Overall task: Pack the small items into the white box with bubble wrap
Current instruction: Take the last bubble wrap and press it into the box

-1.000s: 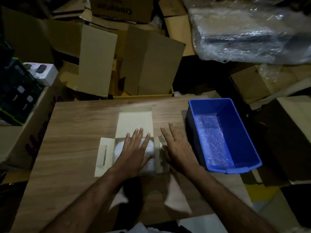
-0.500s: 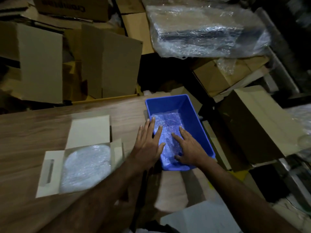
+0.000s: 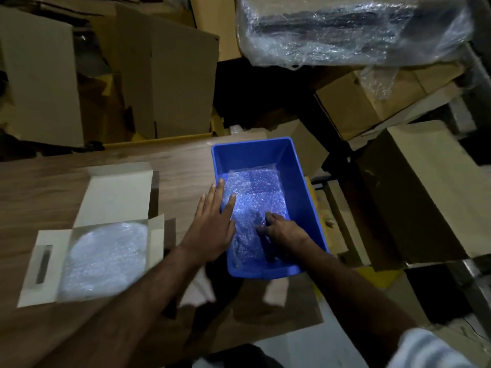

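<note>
Wrap [image 3: 255, 197] in the bin [image 3: 300, 181] is pinched by the right hand [image 3: 283, 231]; left hand [image 3: 212, 224] lies flat; box [image 3: 106, 258] waits leftward.

Table: I see a wood-grain table [image 3: 186, 166] filling the lower left of my head view.
At 9 o'clock: an open white box [image 3: 87, 235] lies flat on it, flaps spread, with bubble wrap [image 3: 106, 258] filling its cavity.
At centre, toward 3 o'clock: a blue bin [image 3: 300, 181] sits on the table's right edge, lined with bubble wrap.
</note>
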{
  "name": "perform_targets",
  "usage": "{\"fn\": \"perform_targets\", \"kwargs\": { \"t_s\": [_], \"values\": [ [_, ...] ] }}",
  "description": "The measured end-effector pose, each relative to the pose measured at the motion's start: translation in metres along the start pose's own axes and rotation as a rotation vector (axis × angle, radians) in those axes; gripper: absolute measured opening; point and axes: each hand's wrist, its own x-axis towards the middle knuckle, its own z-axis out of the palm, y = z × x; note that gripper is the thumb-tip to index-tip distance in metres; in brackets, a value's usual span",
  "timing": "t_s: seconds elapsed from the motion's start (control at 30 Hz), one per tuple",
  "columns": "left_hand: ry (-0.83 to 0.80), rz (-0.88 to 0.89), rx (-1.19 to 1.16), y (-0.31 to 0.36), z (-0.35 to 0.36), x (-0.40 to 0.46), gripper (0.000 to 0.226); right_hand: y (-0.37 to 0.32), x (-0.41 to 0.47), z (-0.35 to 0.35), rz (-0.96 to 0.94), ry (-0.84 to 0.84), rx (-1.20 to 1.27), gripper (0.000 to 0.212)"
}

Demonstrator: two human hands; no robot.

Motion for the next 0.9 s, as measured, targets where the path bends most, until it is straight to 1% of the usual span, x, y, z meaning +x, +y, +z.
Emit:
{"fn": "perform_targets", "kwargs": {
  "t_s": [0.07, 0.13, 0.17, 0.23, 0.27, 0.37, 0.4, 0.43, 0.47, 0.53, 0.6, 0.73, 0.83, 0.9],
  "values": [
    [-0.012, -0.007, -0.027, 0.002, -0.002, 0.001, 0.068, 0.006, 0.004, 0.001, -0.034, -0.03, -0.003, 0.061],
    [-0.014, -0.016, -0.048, 0.002, -0.004, 0.001, 0.068, 0.007, 0.01, -0.001, -0.025, -0.001, 0.095, 0.049],
    [-0.019, -0.019, -0.049, 0.003, -0.005, 0.001, 0.067, 0.004, 0.01, -0.002, -0.012, 0.024, 0.153, 0.042],
    [-0.03, -0.019, -0.024, 0.004, -0.007, 0.0, 0.066, 0.0, 0.009, -0.007, -0.031, 0.118, 0.179, 0.034],
    [-0.035, -0.021, -0.014, 0.004, -0.008, 0.0, 0.066, 0.002, 0.009, -0.005, -0.02, 0.16, 0.201, 0.034],
    [-0.07, -0.028, -0.022, 0.005, -0.014, -0.001, 0.069, 0.008, 0.002, -0.001, -0.005, 0.256, 0.337, 0.049],
    [-0.077, -0.021, -0.039, 0.005, -0.017, -0.002, 0.07, 0.011, -0.002, 0.0, 0.011, 0.327, 0.346, 0.046],
    [-0.081, -0.015, -0.05, 0.005, -0.019, -0.003, 0.074, 0.013, -0.009, -0.001, 0.03, 0.445, 0.351, 0.041],
    [-0.08, -0.011, -0.066, 0.004, -0.021, -0.005, 0.078, 0.011, -0.021, -0.01, 0.056, 0.525, 0.389, 0.038],
    [-0.089, -0.008, -0.11, 0.004, -0.025, -0.012, 0.09, 0.008, -0.041, -0.025, 0.086, 0.656, 0.5, 0.035],
    [-0.105, -0.004, -0.17, 0.005, -0.031, -0.02, 0.101, 0.002, -0.057, -0.037, 0.055, 0.749, 0.548, 0.032],
    [-0.141, -0.036, -0.29, 0.002, -0.039, -0.029, 0.12, -0.008, -0.083, -0.064, 0.025, 0.853, 0.598, 0.023],
    [-0.166, 0.011, -0.277, 0.01, -0.036, -0.037, 0.131, -0.022, -0.099, -0.087, 0.006, 0.874, 0.656, 0.029],
    [-0.125, 0.035, -0.326, 0.018, -0.032, -0.037, 0.132, -0.034, -0.107, -0.103, 0.015, 0.909, 0.658, 0.037]
  ]
}}
